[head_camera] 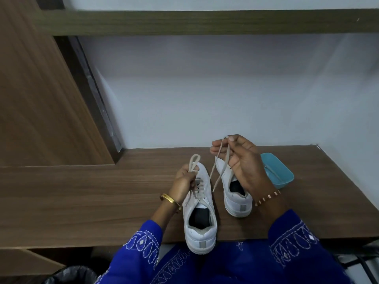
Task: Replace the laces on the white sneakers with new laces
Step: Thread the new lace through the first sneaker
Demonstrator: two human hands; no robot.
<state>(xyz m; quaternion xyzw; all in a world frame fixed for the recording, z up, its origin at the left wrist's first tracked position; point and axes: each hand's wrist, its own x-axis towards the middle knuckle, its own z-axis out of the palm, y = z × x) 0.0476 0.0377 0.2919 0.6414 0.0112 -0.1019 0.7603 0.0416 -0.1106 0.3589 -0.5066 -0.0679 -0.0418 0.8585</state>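
The left hand is pinching a loop of beige lace over the nearer white sneaker on the wooden desk. Right of that sneaker, the right hand is gripping the other lace end above the second sneaker; a blue tub is sitting further right, below a pale wall.

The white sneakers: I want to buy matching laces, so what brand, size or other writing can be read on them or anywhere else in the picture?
None: no word, number or logo can be read.
Near sneaker: plain grey heel tab, no print.
Far sneaker: plain grey heel tab too.
Blue tray: no label shows.
Laces: unmarked.
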